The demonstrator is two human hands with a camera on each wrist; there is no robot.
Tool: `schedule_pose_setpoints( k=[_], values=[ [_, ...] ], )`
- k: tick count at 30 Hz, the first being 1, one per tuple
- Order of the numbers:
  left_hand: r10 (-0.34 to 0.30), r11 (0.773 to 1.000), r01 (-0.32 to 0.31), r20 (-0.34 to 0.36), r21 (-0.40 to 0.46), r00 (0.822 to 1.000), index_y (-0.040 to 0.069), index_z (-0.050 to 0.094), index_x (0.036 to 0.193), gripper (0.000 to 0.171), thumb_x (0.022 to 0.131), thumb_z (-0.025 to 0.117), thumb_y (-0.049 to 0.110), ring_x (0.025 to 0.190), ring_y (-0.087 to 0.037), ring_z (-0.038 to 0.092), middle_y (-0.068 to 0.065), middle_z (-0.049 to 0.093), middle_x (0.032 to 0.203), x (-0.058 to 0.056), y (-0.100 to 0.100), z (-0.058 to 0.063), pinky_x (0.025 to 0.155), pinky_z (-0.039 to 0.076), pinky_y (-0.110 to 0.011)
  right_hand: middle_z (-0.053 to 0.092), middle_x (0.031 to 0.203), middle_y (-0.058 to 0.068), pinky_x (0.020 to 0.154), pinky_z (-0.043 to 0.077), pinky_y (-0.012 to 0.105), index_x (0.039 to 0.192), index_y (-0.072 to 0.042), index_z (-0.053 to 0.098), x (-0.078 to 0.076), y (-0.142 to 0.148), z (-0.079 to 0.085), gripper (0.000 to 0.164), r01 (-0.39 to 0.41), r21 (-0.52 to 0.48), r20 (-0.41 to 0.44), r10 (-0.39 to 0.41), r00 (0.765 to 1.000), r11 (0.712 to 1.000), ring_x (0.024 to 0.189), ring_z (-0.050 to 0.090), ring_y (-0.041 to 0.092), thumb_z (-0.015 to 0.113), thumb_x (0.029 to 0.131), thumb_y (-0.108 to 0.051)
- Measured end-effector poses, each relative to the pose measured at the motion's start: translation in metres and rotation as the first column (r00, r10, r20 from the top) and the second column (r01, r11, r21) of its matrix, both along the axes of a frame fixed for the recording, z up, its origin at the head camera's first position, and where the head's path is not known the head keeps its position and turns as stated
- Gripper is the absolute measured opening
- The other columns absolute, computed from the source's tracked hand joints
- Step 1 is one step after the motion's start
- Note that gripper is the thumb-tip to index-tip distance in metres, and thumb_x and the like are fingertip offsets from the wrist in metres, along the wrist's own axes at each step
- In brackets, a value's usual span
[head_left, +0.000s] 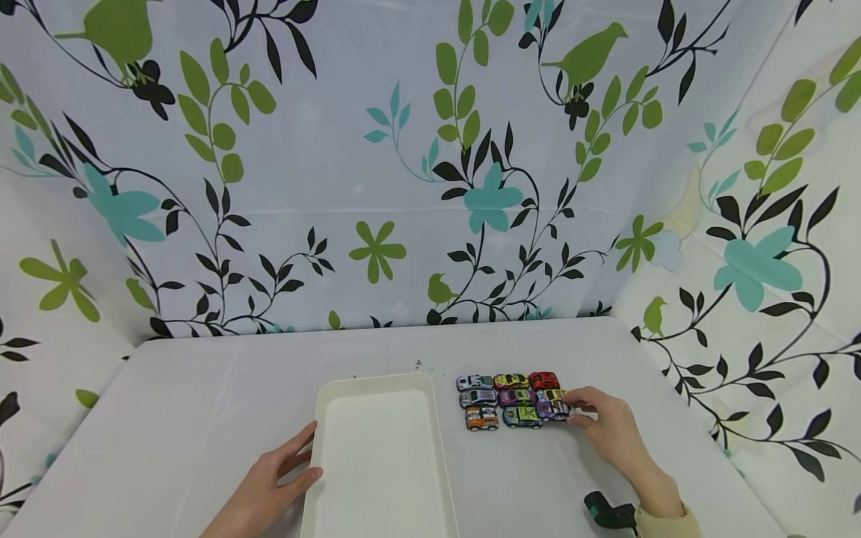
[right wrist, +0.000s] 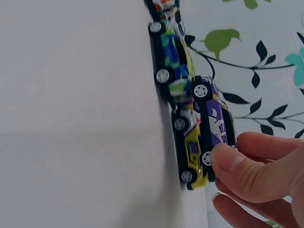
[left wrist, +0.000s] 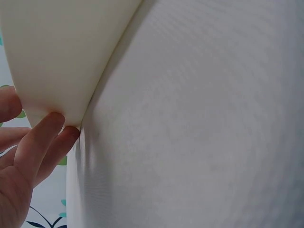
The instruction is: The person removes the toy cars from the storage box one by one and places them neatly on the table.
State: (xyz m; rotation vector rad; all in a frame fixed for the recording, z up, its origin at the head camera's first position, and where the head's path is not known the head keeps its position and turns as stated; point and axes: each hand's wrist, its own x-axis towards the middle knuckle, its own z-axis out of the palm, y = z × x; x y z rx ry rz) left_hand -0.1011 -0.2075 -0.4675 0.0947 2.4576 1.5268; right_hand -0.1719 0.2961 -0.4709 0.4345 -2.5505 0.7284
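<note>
My right hand (head_left: 608, 430) pinches a purple toy car (right wrist: 217, 124) between thumb and fingers at the right end of a block of toy cars. In the right wrist view, this car sits right beside a yellow toy car (right wrist: 193, 149), overlapping it; whether they touch is unclear. A blue-green toy car (head_left: 522, 417) and an orange toy car (head_left: 481, 418) continue that front row leftward. A cream rectangular tray (head_left: 383, 463) lies left of the cars. Against its left side rests my left hand (head_left: 269, 478), fingertips touching the outer wall (left wrist: 57, 61) and thumb near the rim.
Behind the front row stand more toy cars, among them a red one (head_left: 543, 380), a yellow one (head_left: 511, 381) and a silver one (head_left: 478, 398). A black device (head_left: 608, 512) is by the right wrist. Leaf-patterned cloth (head_left: 303, 187) borders the white table (head_left: 202, 411).
</note>
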Motion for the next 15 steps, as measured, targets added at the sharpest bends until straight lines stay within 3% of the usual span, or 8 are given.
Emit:
schedule_pose_setpoints(
  k=[3, 10, 15],
  values=[
    [0.002, 1.000, -0.002, -0.001, 0.001, 1.000, -0.001, 0.030, 0.155, 0.079, 0.092, 0.072, 0.022, 0.134, -0.046, 0.048, -0.026, 0.031, 0.158, -0.001, 0.001, 0.000, 0.096, 0.056, -0.047, 0.076, 0.096, 0.007, 0.072, 0.061, 0.040, 0.096, -0.008, 0.074, -0.001, 0.008, -0.002, 0.036, 0.024, 0.000, 0.025, -0.024, 0.999, 1.000, 0.081, 0.072, 0.026, 0.084, 0.067, 0.010],
    [-0.004, 1.000, 0.004, -0.010, 0.007, 1.000, -0.001, 0.030, 0.155, 0.079, 0.092, 0.072, 0.022, 0.135, -0.046, 0.048, -0.026, 0.031, 0.158, 0.001, 0.000, 0.001, 0.096, 0.057, -0.043, 0.076, 0.098, 0.006, 0.076, 0.060, 0.043, 0.096, -0.010, 0.074, -0.002, 0.015, -0.006, 0.030, 0.027, 0.006, 0.173, -0.027, 0.984, 1.000, 0.086, 0.072, 0.026, 0.082, 0.072, 0.007],
    [-0.015, 1.000, 0.015, -0.007, 0.018, 1.000, -0.002, 0.029, 0.155, 0.080, 0.093, 0.072, 0.022, 0.135, -0.047, 0.046, -0.026, 0.029, 0.159, 0.000, 0.000, 0.001, 0.095, 0.057, -0.042, 0.075, 0.097, 0.003, 0.075, 0.060, 0.039, 0.094, -0.011, 0.074, -0.004, 0.015, -0.011, 0.031, 0.004, 0.020, 0.131, -0.007, 0.991, 1.000, 0.084, 0.071, 0.023, 0.083, 0.070, 0.008]
  ],
)
